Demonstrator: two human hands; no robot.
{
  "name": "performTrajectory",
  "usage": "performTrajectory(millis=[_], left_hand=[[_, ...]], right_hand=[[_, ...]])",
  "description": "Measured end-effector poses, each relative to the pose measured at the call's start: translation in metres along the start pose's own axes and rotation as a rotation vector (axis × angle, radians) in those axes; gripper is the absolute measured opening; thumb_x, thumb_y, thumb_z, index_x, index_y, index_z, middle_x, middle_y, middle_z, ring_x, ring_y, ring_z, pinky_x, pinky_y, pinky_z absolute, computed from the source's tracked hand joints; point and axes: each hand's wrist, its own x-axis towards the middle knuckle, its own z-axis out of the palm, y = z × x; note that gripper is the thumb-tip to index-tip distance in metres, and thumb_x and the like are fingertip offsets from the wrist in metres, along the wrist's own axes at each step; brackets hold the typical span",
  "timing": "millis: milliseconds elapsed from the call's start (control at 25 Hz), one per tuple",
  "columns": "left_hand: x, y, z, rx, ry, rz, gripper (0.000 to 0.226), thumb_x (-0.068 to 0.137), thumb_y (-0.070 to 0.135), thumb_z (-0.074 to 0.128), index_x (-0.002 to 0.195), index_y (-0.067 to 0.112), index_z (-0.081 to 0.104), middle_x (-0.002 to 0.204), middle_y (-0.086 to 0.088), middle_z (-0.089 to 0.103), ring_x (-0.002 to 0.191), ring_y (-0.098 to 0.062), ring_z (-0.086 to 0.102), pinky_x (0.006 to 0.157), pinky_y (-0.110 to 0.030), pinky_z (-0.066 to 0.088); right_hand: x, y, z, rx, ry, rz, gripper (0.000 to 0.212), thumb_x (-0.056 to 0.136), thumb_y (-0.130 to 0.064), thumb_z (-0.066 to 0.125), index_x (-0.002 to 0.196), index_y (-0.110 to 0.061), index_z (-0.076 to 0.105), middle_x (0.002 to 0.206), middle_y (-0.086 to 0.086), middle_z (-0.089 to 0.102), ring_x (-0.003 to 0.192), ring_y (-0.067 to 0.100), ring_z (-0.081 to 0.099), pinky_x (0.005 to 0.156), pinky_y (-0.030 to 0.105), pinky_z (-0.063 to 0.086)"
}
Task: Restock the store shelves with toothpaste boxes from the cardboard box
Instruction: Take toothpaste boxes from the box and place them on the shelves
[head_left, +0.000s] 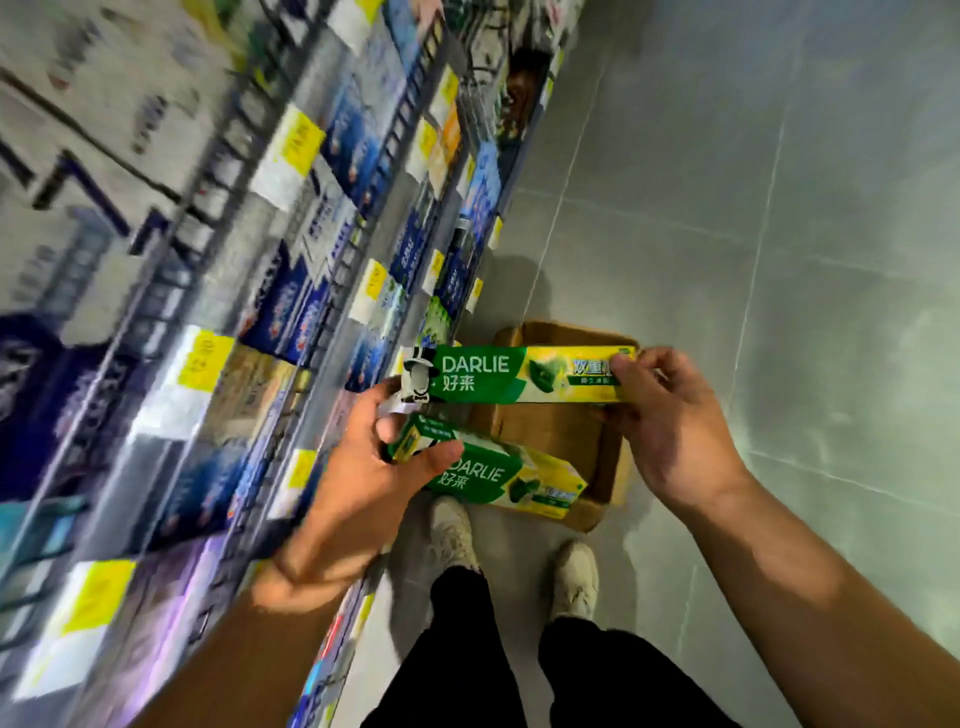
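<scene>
Left hand (374, 467): curled round one end of the lower toothpaste box (498, 478).
Right hand (670, 415): pinching the right end of the upper toothpaste box (493, 374).
Cardboard box (550, 431): open on the floor (779, 208) beneath both, beside blurred shelves (311, 291).

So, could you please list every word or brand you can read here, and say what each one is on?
"DARLIE" and "好来": upper box, green end.
"双重", the rest hidden by the right hand: same box, yellow end.
"DARLIE" and "好来": lower box.
Small print on both boxes: too small to read.
Yellow shelf tags and shelved packs: too blurred to read.
</scene>
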Motion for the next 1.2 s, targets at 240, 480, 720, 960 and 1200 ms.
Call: performTrajectory(millis=[240,480,720,960,1200], left_hand=[[-0.129,0.037,-0.046,-0.116,0.254,0.084,0.056,0.063,0.008,0.075,0.114,0.022,0.054,0.090,0.020,0.074,0.084,0.007,0.067,0.069,-0.011,0.050],[-0.249,0.037,-0.102,-0.181,0.514,0.131,0.047,0.068,0.004,0.079,0.106,0.025,0.063,0.090,0.019,0.074,0.077,0.004,0.065,0.068,-0.009,0.047],[-0.393,0.000,-0.160,-0.244,0.759,0.195,0.055,0.060,0.021,0.079,0.112,0.019,0.066,0.099,0.005,0.075,0.086,-0.009,0.067,0.077,-0.021,0.052],[-0.550,-0.040,-0.197,-0.280,0.976,0.237,0.058,0.059,0.023,0.077,0.116,0.020,0.064,0.101,0.009,0.075,0.089,-0.005,0.068,0.075,-0.019,0.051],[-0.678,-0.068,-0.198,-0.276,1.300,0.207,0.051,0.073,0.006,0.077,0.122,0.013,0.062,0.099,0.009,0.072,0.078,0.007,0.066,0.064,-0.006,0.046]], right_hand=[[-0.095,-0.040,0.047,-0.103,-0.310,0.025,0.027,0.086,-0.002,0.062,0.073,-0.019,0.045,0.074,0.002,0.066,0.077,0.022,0.065,0.061,0.028,0.052],[-0.184,-0.058,0.117,-0.157,-0.552,0.044,0.027,0.069,-0.018,0.079,0.074,-0.019,0.053,0.077,0.005,0.065,0.069,0.018,0.066,0.069,0.032,0.056],[-0.310,-0.015,0.176,-0.242,-0.779,0.071,0.020,0.085,-0.007,0.064,0.082,-0.016,0.046,0.072,0.002,0.060,0.058,0.011,0.063,0.057,0.025,0.056],[-0.450,0.045,0.202,-0.276,-1.013,0.117,0.011,0.088,-0.006,0.059,0.088,-0.012,0.050,0.080,0.013,0.055,0.063,0.015,0.061,0.055,0.022,0.054],[-0.569,0.087,0.223,-0.355,-1.240,0.126,0.018,0.089,-0.010,0.061,0.088,-0.015,0.044,0.077,0.015,0.033,0.070,0.023,0.039,0.058,0.024,0.054]])
